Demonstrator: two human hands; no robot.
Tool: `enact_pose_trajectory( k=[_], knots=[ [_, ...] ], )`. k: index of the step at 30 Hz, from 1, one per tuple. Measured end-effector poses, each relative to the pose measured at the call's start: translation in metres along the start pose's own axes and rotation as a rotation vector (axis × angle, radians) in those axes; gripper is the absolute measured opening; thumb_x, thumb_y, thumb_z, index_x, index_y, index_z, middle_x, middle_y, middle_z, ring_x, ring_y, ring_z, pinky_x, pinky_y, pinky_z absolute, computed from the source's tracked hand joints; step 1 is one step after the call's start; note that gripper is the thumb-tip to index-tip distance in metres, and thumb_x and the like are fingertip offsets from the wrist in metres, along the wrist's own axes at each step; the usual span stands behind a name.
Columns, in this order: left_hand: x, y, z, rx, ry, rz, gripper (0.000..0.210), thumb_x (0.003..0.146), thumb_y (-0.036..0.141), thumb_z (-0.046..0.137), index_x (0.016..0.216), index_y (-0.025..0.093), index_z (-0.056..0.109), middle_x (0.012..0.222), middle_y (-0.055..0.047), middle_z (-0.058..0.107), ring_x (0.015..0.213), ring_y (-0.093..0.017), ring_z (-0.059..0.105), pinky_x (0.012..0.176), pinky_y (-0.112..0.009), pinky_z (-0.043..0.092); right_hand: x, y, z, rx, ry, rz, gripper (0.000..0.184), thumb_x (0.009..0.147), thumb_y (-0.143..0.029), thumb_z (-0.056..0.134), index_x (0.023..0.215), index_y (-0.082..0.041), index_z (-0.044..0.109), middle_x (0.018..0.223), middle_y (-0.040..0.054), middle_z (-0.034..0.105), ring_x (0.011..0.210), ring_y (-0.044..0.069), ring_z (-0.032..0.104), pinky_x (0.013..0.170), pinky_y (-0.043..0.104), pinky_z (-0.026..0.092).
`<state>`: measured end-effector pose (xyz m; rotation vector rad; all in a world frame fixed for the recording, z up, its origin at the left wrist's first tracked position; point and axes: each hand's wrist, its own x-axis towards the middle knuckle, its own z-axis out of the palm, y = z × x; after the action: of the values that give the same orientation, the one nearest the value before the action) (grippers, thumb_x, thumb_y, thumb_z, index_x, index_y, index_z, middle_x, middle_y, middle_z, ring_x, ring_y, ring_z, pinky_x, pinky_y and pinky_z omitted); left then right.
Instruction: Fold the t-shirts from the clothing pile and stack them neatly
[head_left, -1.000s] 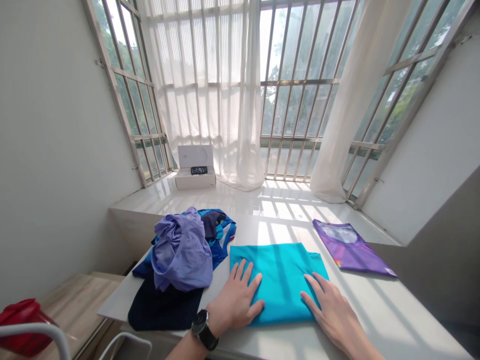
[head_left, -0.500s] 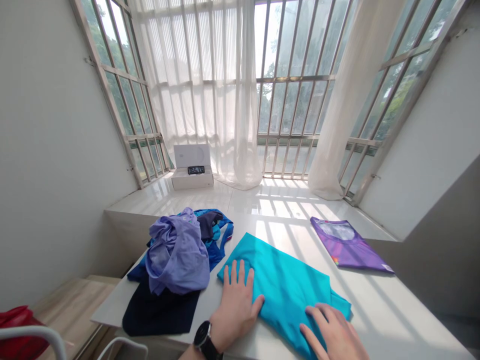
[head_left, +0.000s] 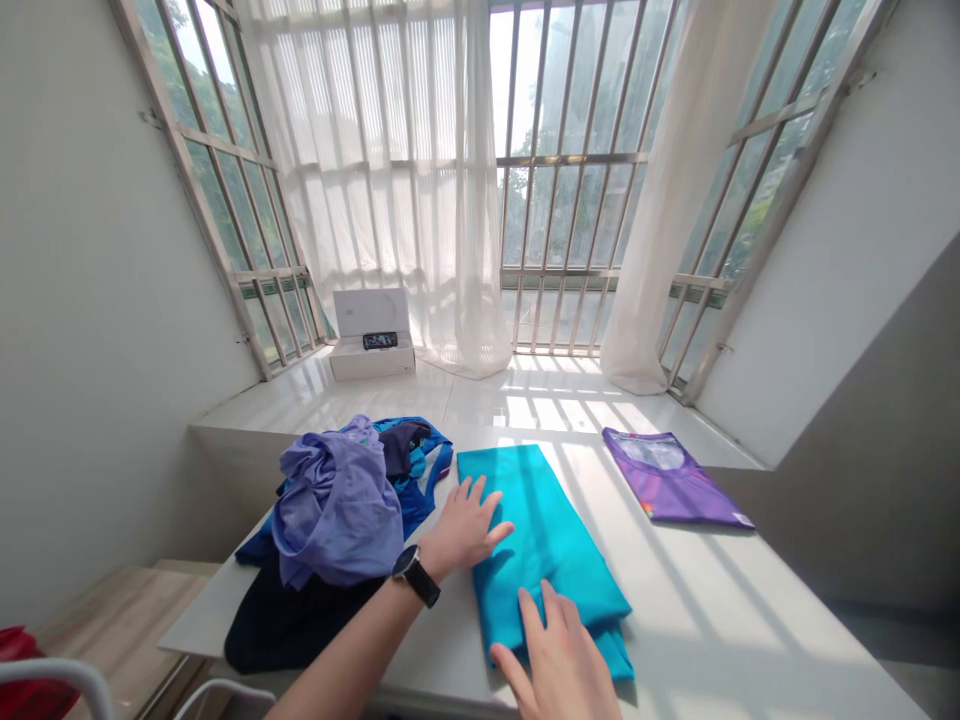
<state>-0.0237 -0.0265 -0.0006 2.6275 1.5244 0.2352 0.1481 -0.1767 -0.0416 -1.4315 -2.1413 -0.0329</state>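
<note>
White, smooth table top (head_left: 705,620) with its near edge close by the bare right hand (head_left: 559,655). Right hand half open, fingers a little bent, thumb well apart, just touching a turquoise, smooth, folded cloth (head_left: 551,535). Off the left corner, bent white tubes (head_left: 60,670) and a red thing (head_left: 15,642), partly out of sight.

Turquoise cloth in the middle of the table, near end close to the front edge. Flat, with a few soft dents, stripes of shade and extra layers poking out at the near right corner. Bare left hand (head_left: 465,525) wide open, fingers spread, on or just over the cloth's left side; cannot tell which. Round black watch (head_left: 416,575) on that wrist.

Lots of room on the right: a wide, sunny stretch of table. Tight on the left: a floppy, dark navy cloth (head_left: 292,625) down to the front edge, a crumpled, light purple top (head_left: 341,520) over it, and a shiny blue shirt (head_left: 418,508) behind, just beside the turquoise cloth. Farther right, a flat, folded, bright purple shirt (head_left: 686,490) near the side edge.

Then a shiny white ledge (head_left: 285,405) with an open white box (head_left: 373,363) and a small black gadget (head_left: 380,341) in its opening. At the very back, thin white curtains (head_left: 450,250) and grey metal window bars (head_left: 570,159).
</note>
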Motion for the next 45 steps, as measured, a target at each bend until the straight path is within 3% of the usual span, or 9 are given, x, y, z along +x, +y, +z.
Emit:
enact_pose_trajectory(
  k=[4, 9, 14, 16, 19, 26, 31, 41, 45],
  knots=[
    [-0.005, -0.002, 0.008, -0.062, -0.031, 0.079, 0.065, 0.1, 0.06, 0.048, 0.157, 0.03, 0.039, 0.166, -0.015, 0.03, 0.153, -0.045, 0.02, 0.118, -0.068, 0.025, 0.012, 0.001, -0.005, -0.083, -0.029, -0.009, 0.042, 0.086, -0.051, 0.073, 0.117, -0.024, 0.071, 0.119, 0.0151, 0.075, 0.1, 0.034, 0.073, 0.081, 0.041, 0.061],
    [0.005, -0.02, -0.015, -0.058, -0.106, 0.135, 0.066, 0.097, 0.053, 0.059, 0.155, 0.025, 0.043, 0.165, -0.016, 0.033, 0.154, -0.044, 0.019, 0.121, -0.066, 0.022, 0.024, 0.033, -0.026, -0.031, -0.07, -0.025, 0.04, 0.093, -0.043, 0.065, 0.129, -0.025, 0.069, 0.135, 0.0122, 0.069, 0.123, 0.032, 0.066, 0.102, 0.044, 0.057],
    [-0.033, 0.014, -0.022, -0.174, 0.054, 0.187, 0.051, 0.098, 0.036, 0.06, 0.146, 0.023, 0.051, 0.16, -0.014, 0.041, 0.15, -0.035, 0.032, 0.122, -0.056, 0.03, 0.005, 0.053, -0.022, 0.025, -0.099, 0.083, 0.043, 0.095, -0.039, 0.061, 0.134, -0.022, 0.067, 0.146, 0.0157, 0.061, 0.131, 0.033, 0.061, 0.107, 0.047, 0.055],
    [-0.056, 0.03, -0.017, -0.302, 0.013, 0.277, 0.043, 0.096, 0.037, 0.065, 0.137, 0.027, 0.059, 0.156, -0.01, 0.048, 0.145, -0.03, 0.042, 0.121, -0.047, 0.037, -0.007, 0.058, -0.019, 0.057, -0.079, 0.089, 0.043, 0.097, -0.041, 0.059, 0.135, -0.023, 0.066, 0.147, 0.0152, 0.06, 0.131, 0.031, 0.061, 0.106, 0.045, 0.055],
    [-0.077, 0.04, -0.011, -0.399, -0.018, 0.316, 0.034, 0.094, 0.031, 0.069, 0.127, 0.029, 0.066, 0.149, -0.007, 0.055, 0.14, -0.027, 0.047, 0.122, -0.044, 0.034, -0.017, 0.067, -0.019, 0.117, -0.066, 0.067, 0.041, 0.099, -0.042, 0.056, 0.135, -0.025, 0.066, 0.147, 0.0132, 0.06, 0.131, 0.028, 0.062, 0.106, 0.04, 0.056],
    [-0.071, 0.035, -0.015, -0.293, -0.017, 0.373, 0.026, 0.095, 0.034, 0.07, 0.119, 0.025, 0.069, 0.137, -0.006, 0.064, 0.132, -0.029, 0.053, 0.113, -0.043, 0.041, -0.006, 0.092, -0.031, 0.138, 0.049, -0.093, 0.028, 0.101, -0.034, 0.055, 0.118, -0.023, 0.074, 0.124, 0.0141, 0.074, 0.114, 0.027, 0.072, 0.095, 0.038, 0.063],
    [-0.069, 0.039, -0.018, -0.19, 0.015, 0.391, 0.016, 0.102, 0.031, 0.059, 0.107, 0.024, 0.072, 0.125, -0.005, 0.069, 0.115, -0.024, 0.061, 0.097, -0.038, 0.047, 0.001, 0.089, -0.04, 0.1, 0.032, -0.165, 0.024, 0.101, -0.027, 0.054, 0.109, -0.025, 0.076, 0.117, 0.0118, 0.077, 0.107, 0.025, 0.074, 0.091, 0.036, 0.063],
    [-0.072, 0.061, -0.016, -0.16, 0.039, 0.237, 0.028, 0.09, 0.043, 0.074, 0.103, 0.02, 0.067, 0.112, -0.007, 0.07, 0.104, -0.028, 0.064, 0.086, -0.038, 0.052, 0.024, 0.07, -0.053, 0.073, 0.13, -0.157, 0.022, 0.099, -0.019, 0.051, 0.101, -0.022, 0.072, 0.097, 0.0086, 0.078, 0.09, 0.022, 0.075, 0.08, 0.034, 0.062],
    [-0.069, 0.07, -0.015, -0.106, 0.061, 0.186, 0.01, 0.1, 0.021, 0.053, 0.102, 0.019, 0.062, 0.103, -0.009, 0.069, 0.097, -0.026, 0.065, 0.08, -0.036, 0.051, 0.034, 0.063, -0.056, 0.017, 0.233, -0.1, 0.018, 0.098, -0.022, 0.053, 0.1, -0.023, 0.071, 0.102, 0.0087, 0.077, 0.093, 0.024, 0.073, 0.082, 0.038, 0.06]
  ],
)
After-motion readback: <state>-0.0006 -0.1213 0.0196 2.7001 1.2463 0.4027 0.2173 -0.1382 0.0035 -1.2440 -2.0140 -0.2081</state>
